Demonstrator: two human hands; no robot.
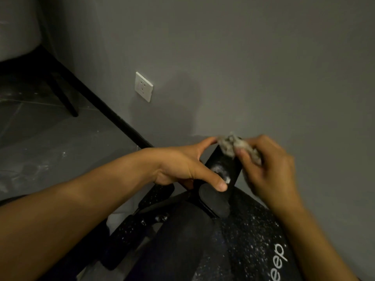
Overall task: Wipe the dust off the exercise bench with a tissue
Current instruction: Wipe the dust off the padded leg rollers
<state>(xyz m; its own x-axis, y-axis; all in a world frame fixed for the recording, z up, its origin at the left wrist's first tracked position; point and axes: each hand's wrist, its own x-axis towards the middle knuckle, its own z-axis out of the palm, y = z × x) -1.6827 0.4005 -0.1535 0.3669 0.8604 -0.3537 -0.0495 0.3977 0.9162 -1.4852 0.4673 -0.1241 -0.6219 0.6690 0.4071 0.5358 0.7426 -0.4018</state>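
The right hand (267, 171) pinches a crumpled tissue (231, 146) against the top end of the exercise bench (253, 230)'s black post (225, 167). The post's dusty length slopes down from those curled fingers toward the left hand (182, 167), which grips it.

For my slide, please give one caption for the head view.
The left hand grips the dusty black bench post while the right hand presses a crumpled tissue on its top.

Head-worn camera looks down, seemingly close above the dim bench (253, 230).
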